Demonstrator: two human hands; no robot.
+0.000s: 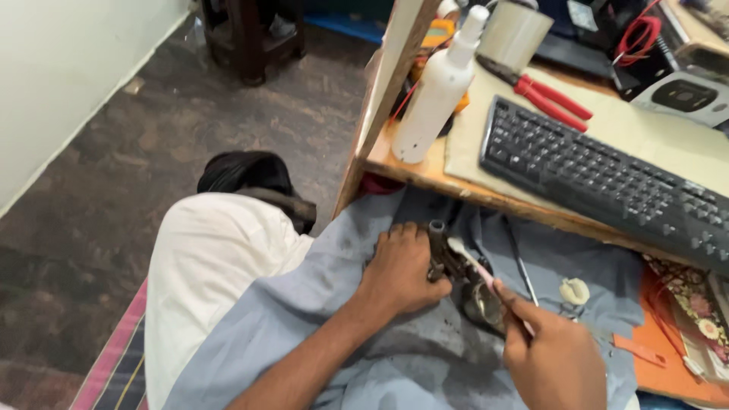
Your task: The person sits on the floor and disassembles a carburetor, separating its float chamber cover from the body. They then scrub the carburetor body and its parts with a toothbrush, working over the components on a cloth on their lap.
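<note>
My left hand (400, 267) grips a small dark metal part (456, 275) that rests on a stained grey-blue cloth (334, 304) across my lap. My right hand (552, 355) holds a toothbrush (472, 261) with a pink handle, its pale bristle head pressed against the top of the metal part. Both hands sit close together just below the edge of a wooden desk (425, 176).
On the desk lie a black keyboard (607, 182), a white plastic bottle (434, 95) and red-handled pliers (547, 95). A thin dark rod (519, 262) and a small pale lump (575, 291) lie on the cloth. A dark stool (247, 38) stands on the floor.
</note>
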